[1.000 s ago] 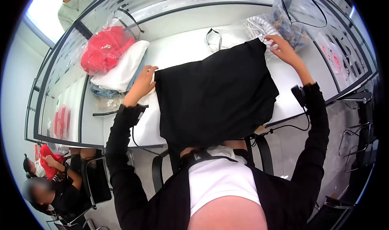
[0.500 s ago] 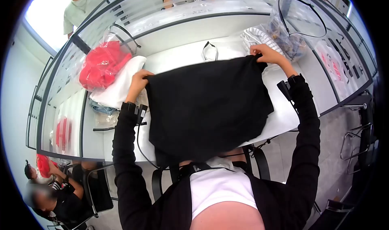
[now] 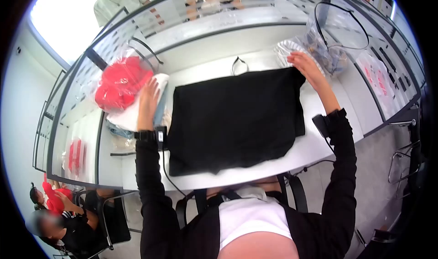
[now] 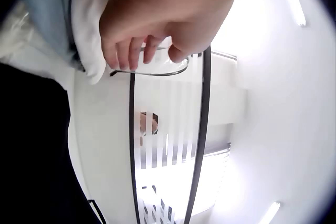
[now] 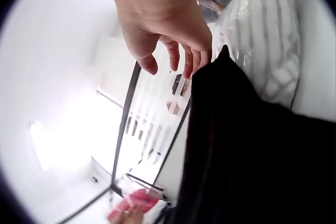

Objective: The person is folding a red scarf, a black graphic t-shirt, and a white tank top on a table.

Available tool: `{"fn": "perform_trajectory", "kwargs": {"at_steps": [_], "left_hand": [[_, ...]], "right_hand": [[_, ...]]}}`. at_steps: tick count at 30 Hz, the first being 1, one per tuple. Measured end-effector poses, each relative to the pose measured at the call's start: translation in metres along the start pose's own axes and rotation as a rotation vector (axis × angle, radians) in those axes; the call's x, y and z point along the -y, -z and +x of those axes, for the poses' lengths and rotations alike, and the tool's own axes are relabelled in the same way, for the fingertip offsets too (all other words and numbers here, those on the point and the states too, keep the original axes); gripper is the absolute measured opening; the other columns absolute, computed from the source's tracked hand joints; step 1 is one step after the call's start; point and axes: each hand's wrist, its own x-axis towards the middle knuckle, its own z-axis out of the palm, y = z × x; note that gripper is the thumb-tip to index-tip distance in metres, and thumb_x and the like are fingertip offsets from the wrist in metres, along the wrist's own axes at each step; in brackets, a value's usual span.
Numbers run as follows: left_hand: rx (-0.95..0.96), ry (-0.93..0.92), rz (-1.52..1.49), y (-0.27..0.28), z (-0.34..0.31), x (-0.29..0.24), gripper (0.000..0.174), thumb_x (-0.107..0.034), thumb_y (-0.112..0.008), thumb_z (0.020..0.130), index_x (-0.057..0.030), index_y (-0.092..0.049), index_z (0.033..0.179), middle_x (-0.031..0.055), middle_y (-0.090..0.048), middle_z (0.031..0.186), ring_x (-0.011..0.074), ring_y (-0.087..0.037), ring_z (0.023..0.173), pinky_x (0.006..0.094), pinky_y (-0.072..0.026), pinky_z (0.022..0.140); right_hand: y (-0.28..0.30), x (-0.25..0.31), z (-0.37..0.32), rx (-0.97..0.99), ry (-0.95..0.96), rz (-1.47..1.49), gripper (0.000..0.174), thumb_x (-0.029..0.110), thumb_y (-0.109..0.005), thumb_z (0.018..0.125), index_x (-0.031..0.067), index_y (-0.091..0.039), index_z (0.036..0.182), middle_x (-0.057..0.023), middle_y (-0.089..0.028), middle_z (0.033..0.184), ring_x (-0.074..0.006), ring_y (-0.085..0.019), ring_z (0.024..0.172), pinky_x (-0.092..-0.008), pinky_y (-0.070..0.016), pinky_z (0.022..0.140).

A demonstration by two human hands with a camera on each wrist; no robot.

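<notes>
A black garment lies spread in a broad rectangle on the white table, its near edge close to the table's front. My left hand is off its left edge, fingers extended and grasping nothing, over a white folded garment. At the far right corner of the black garment is my right hand, its fingers loosely bent. In the right wrist view, the fingertips are right beside a raised peak of the black cloth, with nothing pinched between thumb and fingers.
Red clothing in a clear bag sits at the back left, beside the white garment and some blue denim. A bagged striped garment is at the back right. A black-edged glass partition surrounds the table; people are beyond it and at left.
Both hands gripped the black garment's far corners half a second ago and have let go. The cloth now lies flatter on the table. My left hand has moved away from its edge.
</notes>
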Motion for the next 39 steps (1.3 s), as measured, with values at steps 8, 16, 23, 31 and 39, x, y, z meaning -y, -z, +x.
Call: {"fn": "perform_trajectory", "kwargs": {"at_steps": [8, 16, 23, 31, 39], "left_hand": [[0.0, 0.045, -0.313, -0.016, -0.003, -0.008, 0.052, -0.038, -0.038, 0.094, -0.0021, -0.032, 0.131, 0.0119, -0.035, 0.137, 0.0235, -0.031, 0.127, 0.036, -0.027, 0.104], [0.11, 0.116, -0.037, -0.006, -0.006, 0.016, 0.046, -0.03, -0.04, 0.094, 0.0001, -0.036, 0.128, 0.0131, -0.038, 0.134, 0.0229, -0.035, 0.125, 0.0359, -0.0278, 0.104], [0.143, 0.18, 0.244, 0.001, -0.011, 0.043, 0.037, -0.017, -0.048, 0.091, -0.002, -0.044, 0.124, 0.0087, -0.045, 0.127, 0.0183, -0.04, 0.12, 0.0311, -0.0304, 0.1], [0.182, 0.141, 0.357, 0.01, -0.012, 0.06, 0.033, -0.01, -0.054, 0.086, -0.0004, -0.05, 0.117, 0.0066, -0.052, 0.114, 0.0138, -0.046, 0.108, 0.0258, -0.0333, 0.095], [0.191, 0.171, 0.439, 0.003, -0.02, 0.053, 0.028, -0.014, -0.055, 0.087, -0.0022, -0.054, 0.112, 0.0014, -0.055, 0.103, 0.0087, -0.049, 0.093, 0.0217, -0.0378, 0.084]], "right_hand": [[-0.013, 0.01, 0.003, -0.043, 0.03, 0.265, 0.028, 0.014, -0.045, 0.09, -0.0002, -0.047, 0.114, -0.0145, -0.054, 0.115, -0.0218, -0.051, 0.111, -0.031, -0.0364, 0.097], [-0.009, -0.016, 0.013, -0.039, 0.06, -0.188, 0.017, 0.01, -0.051, 0.086, 0.0009, -0.057, 0.1, -0.0077, -0.061, 0.1, -0.0156, -0.057, 0.096, -0.0266, -0.0441, 0.085], [-0.004, -0.026, 0.012, 0.265, 0.239, -0.738, 0.021, 0.014, -0.063, 0.078, 0.0042, -0.06, 0.096, -0.0071, -0.061, 0.095, -0.0177, -0.058, 0.089, -0.0268, -0.045, 0.08], [0.0, -0.023, 0.023, 0.278, 0.078, -0.897, 0.037, 0.027, -0.072, 0.069, 0.0053, -0.061, 0.097, -0.0096, -0.063, 0.092, -0.0203, -0.06, 0.088, -0.0301, -0.0442, 0.08], [0.009, -0.01, 0.024, 0.381, -0.04, -0.835, 0.043, 0.023, -0.072, 0.068, 0.0065, -0.058, 0.105, -0.0085, -0.06, 0.1, -0.0187, -0.054, 0.099, -0.0296, -0.0391, 0.087]]}}
